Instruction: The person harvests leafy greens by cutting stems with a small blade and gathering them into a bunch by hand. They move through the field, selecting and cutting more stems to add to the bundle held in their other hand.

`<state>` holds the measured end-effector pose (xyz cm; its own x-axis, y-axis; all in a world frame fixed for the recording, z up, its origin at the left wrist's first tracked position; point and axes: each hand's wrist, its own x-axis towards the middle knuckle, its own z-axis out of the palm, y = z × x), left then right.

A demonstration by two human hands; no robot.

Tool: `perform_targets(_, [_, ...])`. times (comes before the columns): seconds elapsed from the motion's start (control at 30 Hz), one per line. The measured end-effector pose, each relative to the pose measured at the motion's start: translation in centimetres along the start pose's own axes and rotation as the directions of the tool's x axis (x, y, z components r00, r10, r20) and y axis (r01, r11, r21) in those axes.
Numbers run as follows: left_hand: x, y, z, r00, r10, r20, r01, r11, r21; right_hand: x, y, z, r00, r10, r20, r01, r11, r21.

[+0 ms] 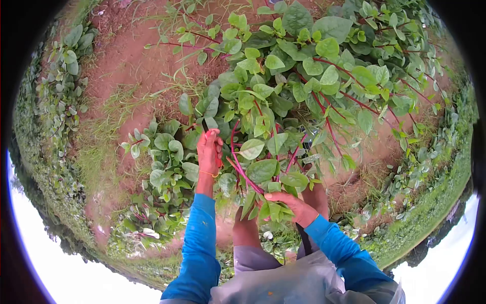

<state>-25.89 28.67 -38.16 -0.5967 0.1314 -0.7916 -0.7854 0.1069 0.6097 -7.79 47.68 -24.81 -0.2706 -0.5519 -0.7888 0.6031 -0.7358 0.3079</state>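
Observation:
My left hand is closed around a small knife. Its dark blade points up and away from me, and bits of red handle show at the fingers. My right hand grips cut-looking red-purple stems of leafy Malabar spinach, with broad green leaves around and below the fingers. Some of these stems curve up toward the large spinach plant ahead; whether they are still joined to it is hidden by leaves. The knife is to the left of the stems, apart from my right hand.
A smaller leafy clump grows left of my left hand. Reddish soil with grass patches lies beyond it, and another plant row runs along the far left. A translucent plastic sheet covers my lap, above my bare legs.

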Motion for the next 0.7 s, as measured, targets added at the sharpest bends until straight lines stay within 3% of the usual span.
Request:
perform_targets(0.13, [-5.3,-1.6,-2.1,0.997,-0.073,0.033,0.073,0.997,0.015,-3.1,6.7,0.1,0.995,-0.076,0.072,0.069,0.994,0.085])
perform_targets(0.17, [-6.5,-1.2,-2.5,0.997,-0.069,0.020,0.068,0.995,0.071,-2.6,8.7,-0.9,0.982,-0.032,0.187,0.001,0.986,0.166])
perform_targets(0.2, [-7.7,-0.6,-2.8,0.997,-0.063,0.043,0.059,0.995,0.085,-3.7,10.3,-0.6,0.980,-0.059,0.190,0.025,0.984,0.178])
perform_targets(0.27, [-9.4,0.9,-3.6,0.994,-0.077,0.076,0.065,0.986,0.155,-5.2,12.7,-0.1,0.905,-0.218,0.365,0.083,0.933,0.351])
perform_targets(0.3, [-9.9,1.8,-3.7,0.992,-0.065,0.109,0.042,0.978,0.202,-7.2,12.4,2.1,0.864,-0.306,0.400,0.166,0.923,0.348])
perform_targets(0.4, [-11.5,4.8,-3.5,0.975,-0.075,0.210,-0.001,0.940,0.342,-9.3,14.4,1.2,0.808,-0.446,0.385,0.258,0.855,0.450])
perform_targets(0.43, [-12.0,5.7,-3.4,0.972,-0.083,0.220,-0.007,0.926,0.377,-10.8,14.1,1.7,0.834,-0.465,0.297,0.335,0.855,0.396])
perform_targets(0.47, [-12.4,6.5,-3.3,0.977,-0.062,0.204,-0.021,0.923,0.385,-11.1,13.9,1.2,0.828,-0.458,0.323,0.323,0.861,0.393])
perform_targets(0.53, [-13.8,8.0,-2.9,0.966,-0.082,0.247,-0.055,0.862,0.503,-12.1,13.5,0.5,0.700,-0.618,0.358,0.387,0.749,0.538])
perform_targets(0.57, [-14.7,9.1,-3.2,0.962,-0.071,0.264,-0.112,0.780,0.615,-13.1,13.2,0.3,0.705,-0.634,0.320,0.401,0.727,0.557])
perform_targets(0.6, [-15.1,9.9,-3.1,0.970,-0.042,0.241,-0.117,0.784,0.610,-13.4,12.4,-0.2,0.704,-0.616,0.352,0.385,0.748,0.540])
perform_targets(0.67, [-17.5,10.4,-4.9,0.923,0.094,0.372,-0.361,0.539,0.761,-14.0,12.8,-1.0,0.552,-0.729,0.404,0.337,0.639,0.692])
perform_targets(0.7, [-18.3,10.5,-6.0,0.938,0.089,0.336,-0.333,0.510,0.793,-15.3,12.9,-0.8,0.602,-0.710,0.365,0.335,0.640,0.692])
